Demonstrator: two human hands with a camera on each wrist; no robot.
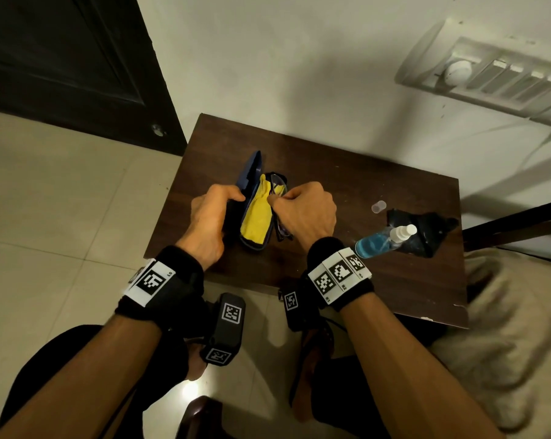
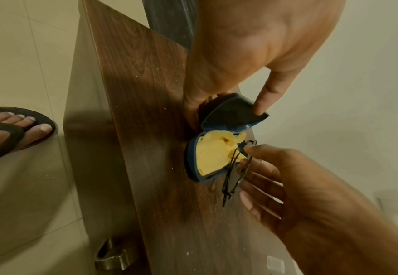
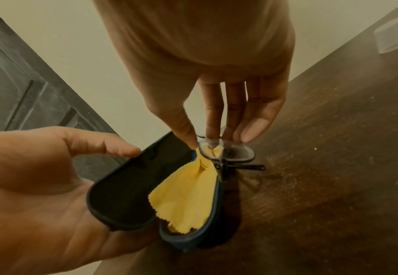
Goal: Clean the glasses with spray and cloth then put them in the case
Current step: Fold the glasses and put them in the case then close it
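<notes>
We see the left hand (image 1: 208,217) curled round the lid of the open case (image 3: 122,193), thumb on its inner face. The right hand (image 1: 306,210) pinches the folded glasses (image 2: 234,173) between thumb and fingertips (image 3: 213,134), just beside the case's right rim, over the yellow cloth (image 1: 257,217) lying inside the case
</notes>
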